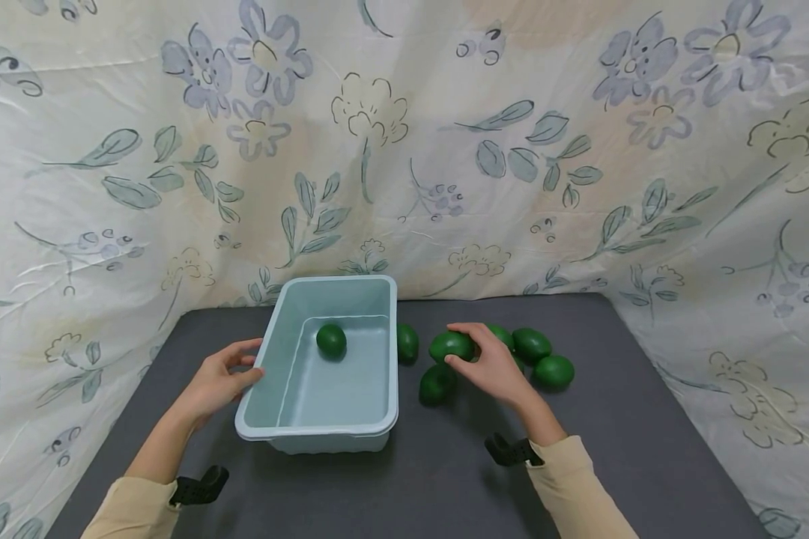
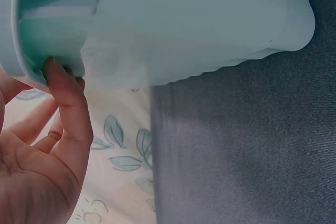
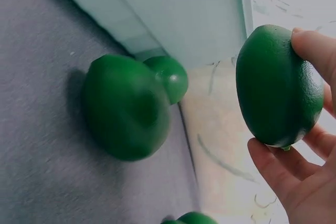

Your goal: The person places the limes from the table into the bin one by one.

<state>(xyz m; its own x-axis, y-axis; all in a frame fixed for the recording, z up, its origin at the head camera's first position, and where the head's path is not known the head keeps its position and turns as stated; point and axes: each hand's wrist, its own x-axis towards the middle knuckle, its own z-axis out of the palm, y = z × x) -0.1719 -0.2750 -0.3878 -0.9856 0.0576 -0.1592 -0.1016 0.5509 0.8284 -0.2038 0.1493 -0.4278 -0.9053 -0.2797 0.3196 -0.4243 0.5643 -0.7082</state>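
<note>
My left hand (image 1: 217, 380) pinches the left rim of a pale blue-green plastic bin (image 1: 337, 397); in the left wrist view its fingers (image 2: 71, 108) curl under the rim. Inside the bin lies one dark green lime (image 1: 331, 340). To the bin's right, my right hand (image 1: 492, 367) holds another lime (image 3: 278, 85) between thumb and fingertips, raised off the table, its small stem end toward the fingers. Below the held lime sits a loose lime (image 1: 437, 385), and one more lime (image 1: 407, 344) lies against the bin's right side.
Several more limes (image 1: 531, 346) cluster to the right, partly behind my right hand. Everything stands on a dark grey table (image 1: 445, 479). A floral cloth (image 1: 404, 224) hangs behind the table and along its sides.
</note>
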